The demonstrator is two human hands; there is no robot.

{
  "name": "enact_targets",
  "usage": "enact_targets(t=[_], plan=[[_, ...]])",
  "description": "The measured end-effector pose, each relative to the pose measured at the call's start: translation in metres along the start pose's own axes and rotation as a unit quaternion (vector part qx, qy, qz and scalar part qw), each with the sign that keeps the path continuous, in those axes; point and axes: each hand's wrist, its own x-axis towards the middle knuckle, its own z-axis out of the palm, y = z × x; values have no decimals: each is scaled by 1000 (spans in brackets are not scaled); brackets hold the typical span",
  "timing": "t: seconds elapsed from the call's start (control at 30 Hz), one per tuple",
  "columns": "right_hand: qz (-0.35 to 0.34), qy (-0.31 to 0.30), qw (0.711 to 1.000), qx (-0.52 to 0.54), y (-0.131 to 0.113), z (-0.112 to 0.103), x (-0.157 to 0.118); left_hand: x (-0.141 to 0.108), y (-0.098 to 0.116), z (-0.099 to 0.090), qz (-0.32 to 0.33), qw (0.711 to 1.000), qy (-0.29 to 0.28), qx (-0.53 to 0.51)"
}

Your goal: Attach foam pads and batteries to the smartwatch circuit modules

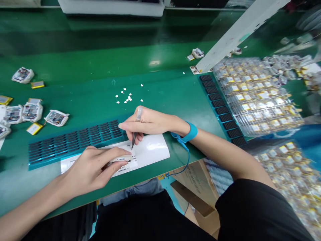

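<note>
From my end: left hand (91, 167), fingers pinching a small white part (120, 158) above a printed white sheet (152, 150) on the green bench (75, 97). Right hand (147, 124), fingers pressed together on tweezers (134, 140), tip just beside the part.

"That strap behind the fingers of the right hand (150, 124), what colour is it?"

"Bright blue, that wrist strap (190, 133), and its thin cord (188, 157) is a darker blue."

"And under the fingers of the left hand (91, 169)?"

"A white sheet (152, 150) with black print. Just beyond those fingertips, there's a teal tray (75, 144) striped with black rows, on a green bench (160, 87)."
</note>
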Motion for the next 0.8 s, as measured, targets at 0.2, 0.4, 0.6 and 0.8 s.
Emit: enact_targets(t=[0.2, 0.4, 0.6, 0.8], plan=[[4, -36, 999, 38, 1, -6, 1, 0, 1, -2, -6, 1000, -8, -6], [-17, -19, 993, 116, 7, -11, 2, 1, 2, -1, -30, 999, -13, -26], [-76, 71, 983, 153, 5, -17, 3, 8, 10, -8, -132, 983, 54, -116], [-109, 185, 965, 150, -12, 4, -1, 7, 15, -17, -197, 950, 72, -233]])
